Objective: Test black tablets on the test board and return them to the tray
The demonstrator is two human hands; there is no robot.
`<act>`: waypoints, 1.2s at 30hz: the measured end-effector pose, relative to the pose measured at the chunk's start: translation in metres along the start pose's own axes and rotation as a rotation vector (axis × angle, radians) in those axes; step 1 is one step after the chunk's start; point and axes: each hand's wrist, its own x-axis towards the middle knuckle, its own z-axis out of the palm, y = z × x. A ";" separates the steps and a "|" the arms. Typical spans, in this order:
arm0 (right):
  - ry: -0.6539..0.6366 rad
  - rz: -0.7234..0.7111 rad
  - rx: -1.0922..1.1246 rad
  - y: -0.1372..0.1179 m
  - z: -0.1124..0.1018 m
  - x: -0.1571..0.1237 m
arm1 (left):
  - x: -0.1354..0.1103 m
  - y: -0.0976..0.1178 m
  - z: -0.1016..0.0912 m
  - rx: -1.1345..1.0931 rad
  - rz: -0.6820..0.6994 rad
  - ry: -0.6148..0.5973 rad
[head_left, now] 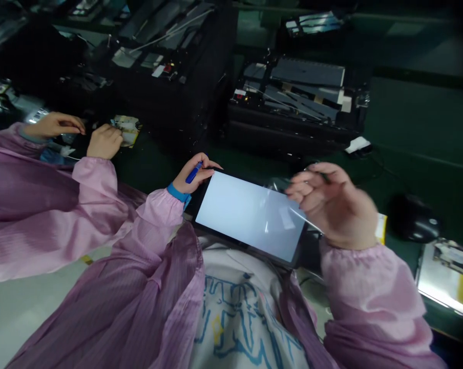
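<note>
Steadying the lit panel (247,215) near the torso (250,318), head view: left hand (184,173) pinched its far left corner, blue pen (194,172) tucked in the grip. Right hand (333,205) hung blurred over the right end, fingers curled; grip on the clear strip (307,221) couldn't be told. Edge-only contact and firm bracing seemed best.

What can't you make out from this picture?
Head view, blurred by motion: the exact grip of the bare right hand.
Head view, hidden by its lit front: the back of the black-framed rectangular screen.
Head view, cut off by the right edge: part of the silver metal panel.
</note>
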 end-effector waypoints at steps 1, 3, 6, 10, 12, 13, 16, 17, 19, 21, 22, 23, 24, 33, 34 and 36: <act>-0.056 -0.021 -0.057 0.001 0.010 -0.004 | 0.000 0.001 0.001 -0.013 -0.002 0.004; -0.102 -0.115 -0.255 0.003 0.030 -0.012 | 0.000 0.003 0.002 -0.061 -0.006 0.009; -0.188 -0.287 -0.716 0.007 0.054 -0.019 | -0.001 0.007 0.005 -0.160 -0.022 0.003; -0.372 -0.348 -1.157 0.012 0.066 -0.027 | 0.000 0.007 0.005 -0.212 -0.042 -0.006; -0.358 -0.343 -1.237 0.012 0.063 -0.033 | 0.000 0.006 0.003 -0.210 -0.063 -0.015; -0.341 -0.333 -1.248 0.012 0.060 -0.037 | 0.000 0.006 0.003 -0.209 -0.072 -0.018; -0.265 -0.289 -1.159 0.013 0.041 -0.053 | 0.000 0.007 0.002 -0.205 -0.079 -0.015; -0.211 -0.275 -1.102 0.014 0.033 -0.060 | 0.000 0.007 0.002 -0.202 -0.075 -0.011; -0.055 -0.237 -1.023 0.018 0.016 -0.073 | 0.001 0.009 0.002 -0.193 -0.070 -0.008; 0.126 -0.182 -1.009 0.023 0.001 -0.086 | 0.001 0.009 0.003 -0.180 -0.064 -0.007; 0.191 -0.147 -1.009 0.026 -0.005 -0.092 | 0.002 0.010 0.003 -0.173 -0.060 -0.007; 0.226 -0.111 -1.001 0.029 -0.010 -0.097 | 0.002 0.010 0.002 -0.169 -0.057 -0.008; 0.233 -0.077 -0.985 0.032 -0.013 -0.101 | 0.003 0.010 0.002 -0.167 -0.054 -0.008; -0.004 -0.048 -0.877 0.026 -0.010 -0.100 | 0.005 0.012 0.005 -0.147 -0.041 0.009; -0.014 -0.040 -0.879 0.025 -0.009 -0.100 | 0.005 0.012 0.005 -0.147 -0.041 0.009; -0.030 -0.028 -0.886 0.023 -0.009 -0.100 | 0.005 0.012 0.005 -0.150 -0.044 0.008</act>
